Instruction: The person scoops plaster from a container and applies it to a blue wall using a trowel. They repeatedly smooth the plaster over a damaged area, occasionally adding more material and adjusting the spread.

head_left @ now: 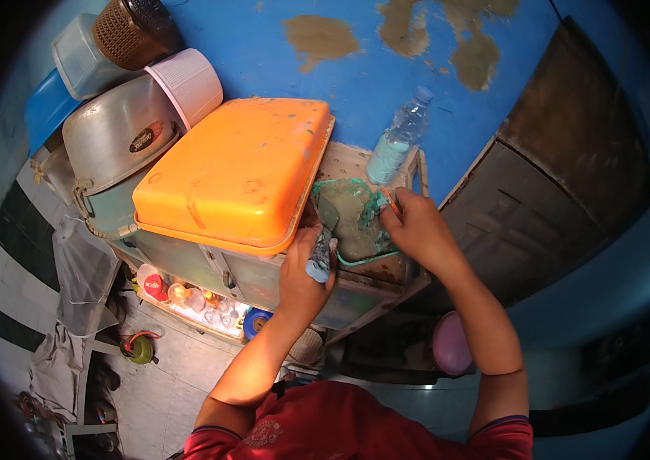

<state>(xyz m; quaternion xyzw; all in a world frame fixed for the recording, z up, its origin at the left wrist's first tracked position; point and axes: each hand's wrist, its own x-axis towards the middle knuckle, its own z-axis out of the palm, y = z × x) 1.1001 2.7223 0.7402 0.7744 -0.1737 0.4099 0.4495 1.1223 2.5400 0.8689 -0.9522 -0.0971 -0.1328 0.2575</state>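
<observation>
You look to be partway through working the wet-looking grey mix point(359, 222), which lies in the green-rimmed tub point(371, 260) between the fingers of your two hands. As a judgement, the mix is already put together, and it seems fairly even across the middle. Smears cling to the tub's side near your right fingers, and a good amount lies in the tub unused, so the work does not look finished. Beyond your fingers, the blue wall point(248, 46) shows several brown-grey patches point(321, 40); whether these are filler laid on or bare spots, you cannot tell from here.

Your left hand point(307, 264) has its fingers wrapped around the grip of a trowel point(319, 249), blue end toward you, its flat part angled into the near-left side of the tub. That forearm reaches up and inward, with the wrist close beside the upturned orange basin point(236, 165). Your right hand point(421, 226) comes over the tub's far-right side, knuckles up, thumb and fingers pinching a small orange-handled tool point(391, 202); its working end is too smeared to make out. The right elbow is bent and held wide. The clear plastic bottle point(398, 146) stands on the desk point(340, 162) just beyond your right fingers.
</observation>
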